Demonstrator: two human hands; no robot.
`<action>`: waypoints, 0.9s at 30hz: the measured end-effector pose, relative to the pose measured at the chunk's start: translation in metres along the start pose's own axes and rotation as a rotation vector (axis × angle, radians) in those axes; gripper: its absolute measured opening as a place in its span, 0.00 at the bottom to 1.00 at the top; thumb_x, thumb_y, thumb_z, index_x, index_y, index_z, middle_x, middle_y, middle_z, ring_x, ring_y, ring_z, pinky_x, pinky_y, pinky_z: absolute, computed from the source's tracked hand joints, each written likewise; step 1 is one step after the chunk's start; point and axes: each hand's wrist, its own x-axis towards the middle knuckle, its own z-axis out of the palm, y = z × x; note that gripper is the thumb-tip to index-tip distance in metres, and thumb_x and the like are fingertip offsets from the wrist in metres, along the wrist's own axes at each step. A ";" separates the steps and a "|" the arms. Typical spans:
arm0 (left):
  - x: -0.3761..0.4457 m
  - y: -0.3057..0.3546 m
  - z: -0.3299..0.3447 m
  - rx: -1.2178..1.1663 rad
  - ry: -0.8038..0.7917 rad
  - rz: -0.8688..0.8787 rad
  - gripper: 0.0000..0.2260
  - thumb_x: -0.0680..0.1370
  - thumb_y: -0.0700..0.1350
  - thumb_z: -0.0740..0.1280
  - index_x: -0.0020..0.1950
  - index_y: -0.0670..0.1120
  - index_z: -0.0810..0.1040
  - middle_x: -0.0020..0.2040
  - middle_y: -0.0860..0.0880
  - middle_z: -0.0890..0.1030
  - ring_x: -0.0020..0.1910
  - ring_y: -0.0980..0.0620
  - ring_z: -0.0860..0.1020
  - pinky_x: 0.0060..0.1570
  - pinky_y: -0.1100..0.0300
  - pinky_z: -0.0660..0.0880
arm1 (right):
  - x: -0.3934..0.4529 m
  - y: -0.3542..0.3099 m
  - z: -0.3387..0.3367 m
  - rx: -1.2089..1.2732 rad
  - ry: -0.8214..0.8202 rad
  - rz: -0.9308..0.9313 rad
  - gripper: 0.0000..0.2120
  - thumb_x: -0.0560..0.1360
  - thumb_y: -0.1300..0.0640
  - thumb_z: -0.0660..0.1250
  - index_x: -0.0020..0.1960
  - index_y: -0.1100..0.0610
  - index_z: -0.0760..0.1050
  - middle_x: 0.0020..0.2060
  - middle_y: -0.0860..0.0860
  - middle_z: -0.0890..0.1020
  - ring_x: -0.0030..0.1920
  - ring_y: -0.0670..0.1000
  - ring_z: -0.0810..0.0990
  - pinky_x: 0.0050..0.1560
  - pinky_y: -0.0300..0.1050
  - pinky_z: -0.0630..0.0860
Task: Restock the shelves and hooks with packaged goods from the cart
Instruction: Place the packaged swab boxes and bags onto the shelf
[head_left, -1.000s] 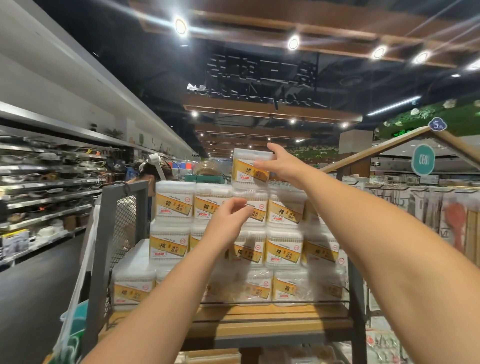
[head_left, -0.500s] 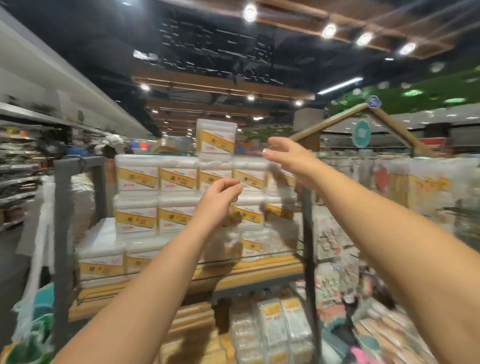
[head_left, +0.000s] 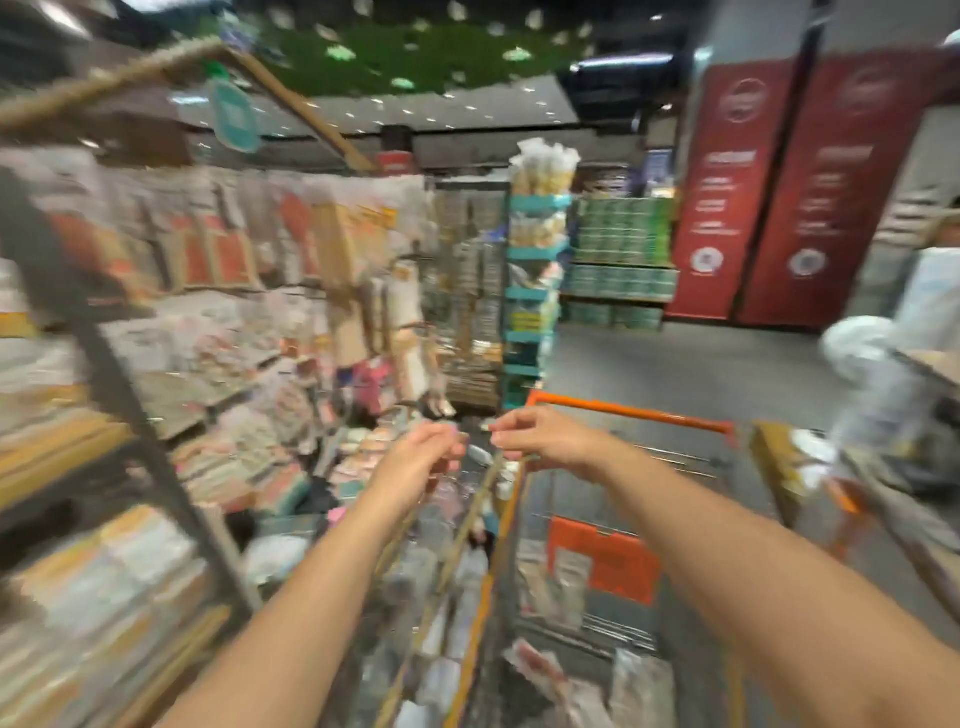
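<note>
Shelves (head_left: 218, 395): standing at the left, blurred; flat packs are lying in rows and more are hanging on hooks (head_left: 291, 239) above, faces turned to the aisle, likely so shoppers can read them.
Left hand (head_left: 421, 462): reaching out in mid-air, fingers loosely curled and holding nothing I can make out; blur is hiding the fingertips.
Right hand (head_left: 545, 439): hovering just beside the left, over the cart's near corner, fingers relaxed and seemingly empty; both look poised to go for more stock.
Cart (head_left: 628, 413): sitting low at the right, close against the shelves, probably to keep reaches short; its orange rim is framing a wire basket.
Goods (head_left: 566, 577): lying in the cart as clear packets, still to be shelved.
Floor (head_left: 691, 374): running grey and smooth towards red banners (head_left: 769, 182) and green stacked stock (head_left: 618, 234).
Room: a dim shop aisle under ceiling lights.
</note>
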 end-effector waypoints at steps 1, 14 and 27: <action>0.004 -0.010 0.026 0.008 -0.062 -0.016 0.07 0.82 0.42 0.60 0.46 0.48 0.75 0.40 0.50 0.79 0.30 0.62 0.77 0.33 0.65 0.68 | -0.010 0.021 -0.013 0.011 0.019 0.039 0.01 0.79 0.56 0.67 0.50 0.52 0.76 0.42 0.53 0.75 0.38 0.45 0.71 0.35 0.39 0.63; 0.013 -0.227 0.201 0.044 -0.310 -0.491 0.04 0.77 0.48 0.69 0.45 0.49 0.79 0.42 0.47 0.80 0.36 0.54 0.77 0.35 0.61 0.68 | -0.091 0.327 -0.056 0.179 0.092 0.575 0.07 0.76 0.48 0.69 0.45 0.51 0.77 0.41 0.47 0.80 0.36 0.44 0.77 0.37 0.39 0.70; 0.025 -0.445 0.203 0.253 -0.376 -0.943 0.21 0.74 0.63 0.68 0.63 0.56 0.74 0.61 0.51 0.77 0.58 0.50 0.76 0.64 0.49 0.72 | -0.026 0.477 0.077 0.336 0.030 1.033 0.16 0.78 0.50 0.67 0.61 0.59 0.75 0.55 0.57 0.80 0.47 0.51 0.78 0.45 0.44 0.76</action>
